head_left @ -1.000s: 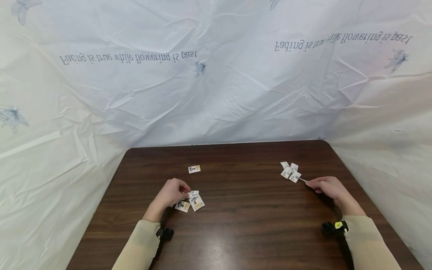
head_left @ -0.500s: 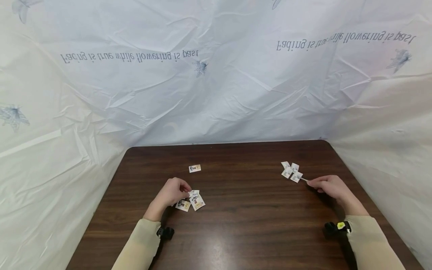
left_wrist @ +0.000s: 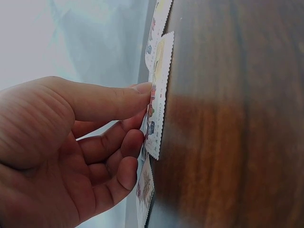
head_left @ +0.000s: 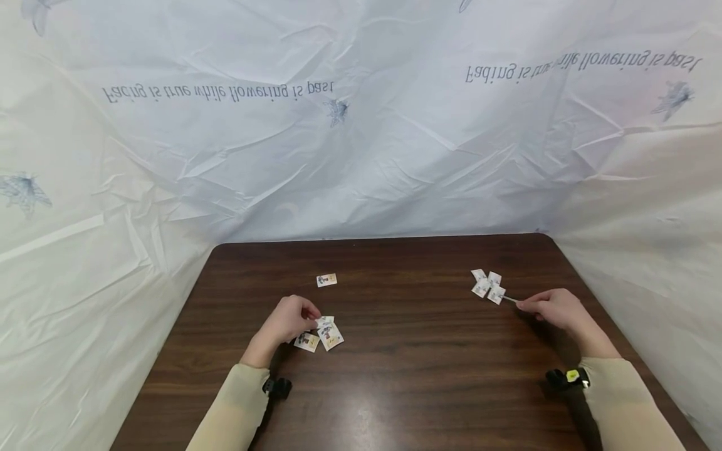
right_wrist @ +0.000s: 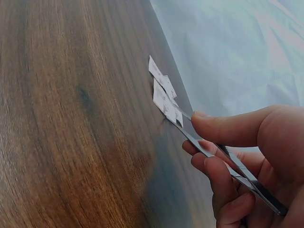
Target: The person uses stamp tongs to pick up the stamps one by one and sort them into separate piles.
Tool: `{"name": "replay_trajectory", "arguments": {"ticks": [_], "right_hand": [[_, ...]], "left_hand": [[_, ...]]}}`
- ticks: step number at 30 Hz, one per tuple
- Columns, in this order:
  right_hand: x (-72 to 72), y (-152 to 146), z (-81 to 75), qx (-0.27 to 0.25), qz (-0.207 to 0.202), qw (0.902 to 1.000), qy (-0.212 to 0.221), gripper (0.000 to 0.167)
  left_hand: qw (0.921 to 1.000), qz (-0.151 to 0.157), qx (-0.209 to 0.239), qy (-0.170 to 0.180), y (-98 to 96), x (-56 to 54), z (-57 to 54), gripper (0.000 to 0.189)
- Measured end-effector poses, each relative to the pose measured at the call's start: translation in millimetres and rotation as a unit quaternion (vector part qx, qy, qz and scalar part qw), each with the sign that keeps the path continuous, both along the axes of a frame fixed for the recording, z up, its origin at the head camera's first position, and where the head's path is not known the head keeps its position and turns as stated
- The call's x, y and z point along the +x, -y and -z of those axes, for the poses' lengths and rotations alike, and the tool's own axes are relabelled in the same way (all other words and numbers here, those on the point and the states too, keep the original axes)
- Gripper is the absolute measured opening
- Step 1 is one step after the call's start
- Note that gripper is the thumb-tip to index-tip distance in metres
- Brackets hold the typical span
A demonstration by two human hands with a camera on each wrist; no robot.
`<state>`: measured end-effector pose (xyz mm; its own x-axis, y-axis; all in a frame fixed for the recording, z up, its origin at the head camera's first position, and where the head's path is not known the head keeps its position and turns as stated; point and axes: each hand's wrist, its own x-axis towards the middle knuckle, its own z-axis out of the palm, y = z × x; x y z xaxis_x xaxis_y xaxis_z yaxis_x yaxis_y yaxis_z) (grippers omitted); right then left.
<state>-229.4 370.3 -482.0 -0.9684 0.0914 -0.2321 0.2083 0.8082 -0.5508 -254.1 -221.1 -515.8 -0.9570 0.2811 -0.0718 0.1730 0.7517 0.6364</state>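
My left hand (head_left: 290,319) is over a small group of overlapping stamps on the left side of the table. Its thumb tip touches a perforated stamp (left_wrist: 160,102); the index fingertip is mostly hidden behind the thumb, and the other fingers bend loosely. Another stamp (head_left: 306,341) lies beside it, partly covered. On the right, my right hand (head_left: 555,308) holds metal tweezers (right_wrist: 244,176) between thumb and fingers. Their tips reach the nearest stamp (head_left: 496,295) of a second cluster; whether they pinch it I cannot tell.
A single stamp (head_left: 326,280) lies further back, behind the left group. The brown wooden table (head_left: 406,369) ends at a white printed plastic sheet (head_left: 361,156) hanging at the back and sides. Each wrist wears a black strap-on camera (head_left: 277,388).
The right hand has shifted slightly to the right, and more of the tweezers' tips shows beside the stamps. The left hand stays on its group. The whole view has drifted a little.
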Motion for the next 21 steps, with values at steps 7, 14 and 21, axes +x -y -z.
{"name": "replay_trajectory", "arguments": {"ticks": [7, 14, 21], "right_hand": [[-1.0, 0.8, -2.1, 0.01, 0.005, 0.9999, 0.007, 0.057], [1.5, 1.5, -0.8, -0.001, 0.018, 0.9998, -0.003, 0.057], [3.8, 8.8, 1.3, -0.004, 0.028, 0.999, -0.033, 0.058]], "left_hand": [[1.0, 0.002, 0.001, 0.003, 1.3, 0.2, -0.1, 0.011], [1.0, 0.005, 0.004, 0.001, 1.4, -0.7, 0.0, 0.01], [0.9999, 0.009, 0.009, 0.0, 2.7, -0.7, 0.6, 0.01]]}}
